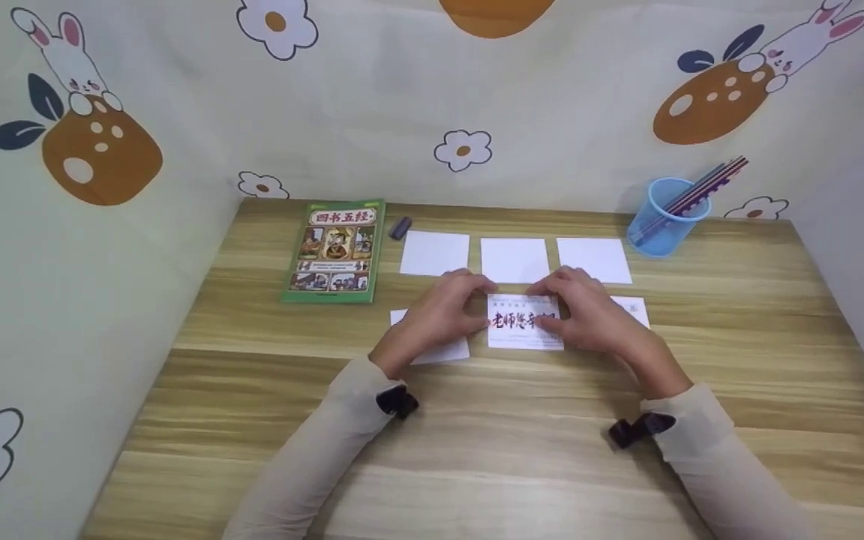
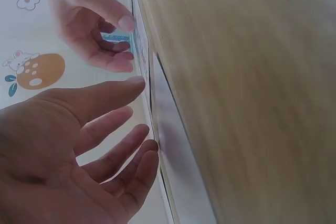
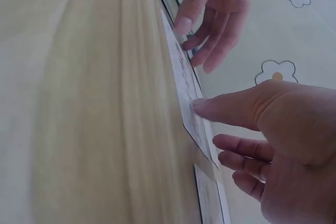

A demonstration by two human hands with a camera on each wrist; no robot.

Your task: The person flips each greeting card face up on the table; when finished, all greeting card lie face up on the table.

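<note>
Two pale sleeves (image 1: 316,450) are filling the lower left and lower right of the head view. Near the centre, a printed card (image 1: 518,322) is lying on the table (image 1: 492,435). The left hand (image 1: 443,309) is curving loosely just beside its left edge, gripping nothing; the right hand (image 1: 595,313) is resting its thumb on the card's right part, fingers relaxed. Three white cards (image 1: 515,260) are lying above, between a green book (image 1: 336,251) toward upper left and a blue cup (image 1: 657,232) toward upper right.
</note>
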